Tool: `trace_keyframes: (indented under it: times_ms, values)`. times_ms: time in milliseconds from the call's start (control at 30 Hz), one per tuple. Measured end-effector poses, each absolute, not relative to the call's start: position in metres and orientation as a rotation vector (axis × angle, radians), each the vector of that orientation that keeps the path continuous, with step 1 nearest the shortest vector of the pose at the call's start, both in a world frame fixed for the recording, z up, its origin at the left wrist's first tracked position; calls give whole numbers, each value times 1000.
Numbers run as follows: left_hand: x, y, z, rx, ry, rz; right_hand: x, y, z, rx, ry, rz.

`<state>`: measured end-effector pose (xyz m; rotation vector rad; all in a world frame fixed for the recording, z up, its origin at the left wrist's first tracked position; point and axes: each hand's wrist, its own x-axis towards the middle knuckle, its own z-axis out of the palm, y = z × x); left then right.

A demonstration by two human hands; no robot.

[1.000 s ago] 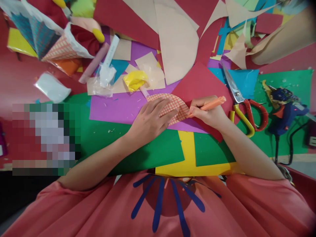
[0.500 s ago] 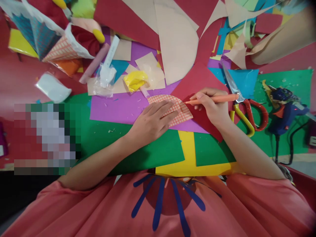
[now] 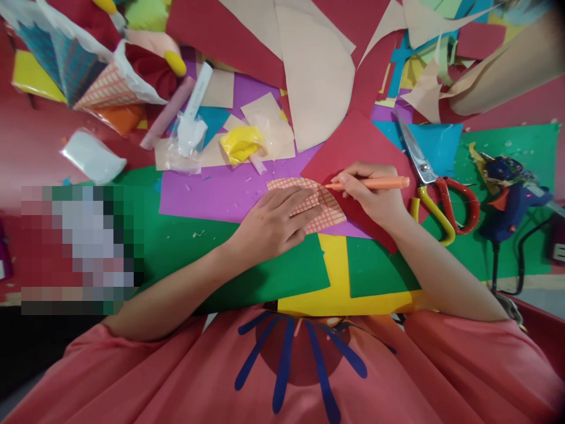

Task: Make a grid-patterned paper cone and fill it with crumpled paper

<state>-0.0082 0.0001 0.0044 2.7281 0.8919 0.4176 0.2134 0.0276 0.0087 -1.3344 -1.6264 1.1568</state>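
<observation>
Under my left hand point(image 3: 280, 221) lies a rounded piece of cream sheet point(image 3: 329, 215) marked with an orange grid. That hand rests flat on it, fingers stretched out, covering much of its left part. My right hand point(image 3: 375, 191) grips an orange felt-tip pen point(image 3: 384, 183), its tip at the piece's upper right edge. Beneath are a purple sheet point(image 3: 198, 197) and a dark red sheet point(image 3: 353, 141). Just right of my right hand are scissors point(image 3: 426, 176) with one yellow and one red handle.
A blue glue gun point(image 3: 507, 206) with a cord lies at the right on a green sheet point(image 3: 265, 274). Grid-patterned paper cones point(image 3: 110, 82) stand at the upper left. A yellow clay packet point(image 3: 241, 144), a white packet point(image 3: 92, 156) and a large cream cutout point(image 3: 315, 70) lie beyond my hands.
The pen tip has shifted slightly left along the piece's edge, and the pen's back end has swung left and down. The gridded piece has turned and slid slightly toward me.
</observation>
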Motion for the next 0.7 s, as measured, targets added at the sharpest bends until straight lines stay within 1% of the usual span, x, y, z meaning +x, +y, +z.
trace_keyframes:
  times_ms: [333, 533, 700]
  values:
    - [-9, 0, 2, 2721, 900, 396, 212, 28, 12, -1393, -1638, 1158]
    - [-9, -1, 2, 2727, 909, 367, 213, 28, 13, -1386, -1598, 1261]
    - [-10, 0, 1, 2725, 990, 372, 215, 27, 9, -1356, -1523, 1213]
